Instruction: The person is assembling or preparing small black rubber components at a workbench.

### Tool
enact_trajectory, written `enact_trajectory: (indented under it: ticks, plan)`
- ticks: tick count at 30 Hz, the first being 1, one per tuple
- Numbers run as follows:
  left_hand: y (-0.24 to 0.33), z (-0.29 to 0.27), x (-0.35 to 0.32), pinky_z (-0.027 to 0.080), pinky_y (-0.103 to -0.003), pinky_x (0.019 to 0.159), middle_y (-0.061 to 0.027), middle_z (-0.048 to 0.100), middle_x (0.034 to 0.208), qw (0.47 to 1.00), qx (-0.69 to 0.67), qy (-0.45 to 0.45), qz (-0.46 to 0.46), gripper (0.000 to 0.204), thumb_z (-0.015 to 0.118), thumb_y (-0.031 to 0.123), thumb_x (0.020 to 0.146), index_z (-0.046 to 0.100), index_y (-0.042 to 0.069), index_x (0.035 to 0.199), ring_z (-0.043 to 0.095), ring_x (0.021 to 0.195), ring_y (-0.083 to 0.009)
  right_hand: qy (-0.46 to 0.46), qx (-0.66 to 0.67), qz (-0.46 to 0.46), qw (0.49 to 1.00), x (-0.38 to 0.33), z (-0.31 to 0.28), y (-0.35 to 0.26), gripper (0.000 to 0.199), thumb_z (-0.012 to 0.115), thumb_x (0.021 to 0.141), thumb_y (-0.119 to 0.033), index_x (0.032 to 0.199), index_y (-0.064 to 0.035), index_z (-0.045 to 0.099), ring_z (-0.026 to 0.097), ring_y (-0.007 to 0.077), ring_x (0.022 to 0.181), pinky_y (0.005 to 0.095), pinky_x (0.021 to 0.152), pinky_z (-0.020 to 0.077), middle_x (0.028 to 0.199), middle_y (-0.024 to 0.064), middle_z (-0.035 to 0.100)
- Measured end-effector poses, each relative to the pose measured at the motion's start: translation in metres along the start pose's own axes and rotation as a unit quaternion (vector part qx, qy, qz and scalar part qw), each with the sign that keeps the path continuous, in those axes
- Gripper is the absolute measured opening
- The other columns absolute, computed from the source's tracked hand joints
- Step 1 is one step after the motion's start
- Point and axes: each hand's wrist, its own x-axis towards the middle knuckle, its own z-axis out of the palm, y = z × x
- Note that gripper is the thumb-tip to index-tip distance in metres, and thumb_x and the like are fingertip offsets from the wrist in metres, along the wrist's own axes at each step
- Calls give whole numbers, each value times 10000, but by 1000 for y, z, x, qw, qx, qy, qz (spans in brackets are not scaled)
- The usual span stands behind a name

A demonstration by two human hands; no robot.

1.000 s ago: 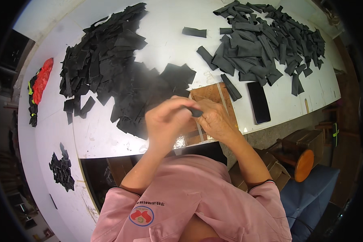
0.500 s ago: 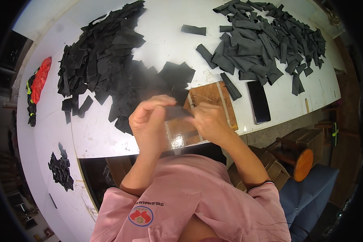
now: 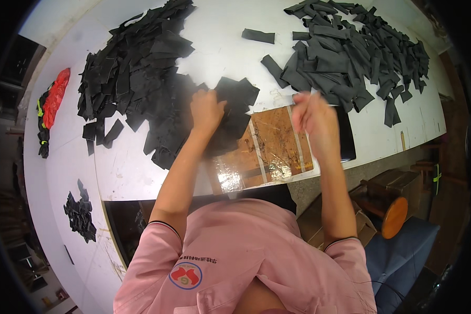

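The left hand pressed down on a small stack of black fabric pieces at the edge of the large left pile on the white desk. The right hand, blurred, hovered beside the right pile; whether it held anything could not be told

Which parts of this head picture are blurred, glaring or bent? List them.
Head view: the right hand is smeared by motion blur, while the left hand on the black pieces is sharper; glare shines off the taped brown patch near the table edge; the white table edges bow from fisheye distortion; the corners fall into black vignette.
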Motion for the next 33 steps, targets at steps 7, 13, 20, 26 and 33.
enact_trajectory:
  ticks: [7, 13, 20, 26, 33]
  plan:
    - [-26, -16, -2, 436, -367, 670, -166, 542, 811, 994, -83, -40, 50, 169, 631, 78, 680, 596, 13, 833, 543, 736, -317, -172, 4, 138, 975, -68, 24, 53, 346, 425, 893, -309, 816, -3, 566, 455, 46, 551, 169, 497, 372, 638, 9, 530]
    - [-32, -46, -19, 433, -301, 623, -112, 545, 777, 988, -133, 35, 70, 84, 599, 7, 697, 559, 14, 770, 537, 670, -225, -241, -104, 94, 960, -80, 62, 56, 317, 483, 863, -268, 825, 40, 549, 470, 115, 551, 251, 535, 400, 634, 45, 521]
    - [-3, -119, -85, 346, -162, 447, 9, 540, 615, 748, -612, -100, -237, 76, 610, 27, 756, 537, 46, 748, 455, 494, -41, -110, -42, -56, 992, -75, 100, 60, 450, 652, 749, -240, 1065, 22, 465, 490, 127, 753, 254, 589, 418, 871, 73, 511]
    - [21, -102, -125, 364, -161, 467, 6, 550, 638, 739, -630, -37, -237, 73, 596, -10, 756, 538, 33, 744, 469, 527, -33, -66, -108, -148, 981, -76, 114, 42, 332, 718, 664, -195, 883, 8, 575, 487, 105, 554, 223, 487, 400, 741, 48, 517]
    - [35, -95, -132, 406, -179, 491, -11, 531, 692, 820, -547, 54, -160, 41, 561, -12, 786, 524, 5, 790, 470, 562, -46, -2, -167, -209, 963, -73, 110, 47, 198, 664, 710, -131, 797, 26, 580, 530, 180, 557, 282, 481, 405, 713, 91, 544]
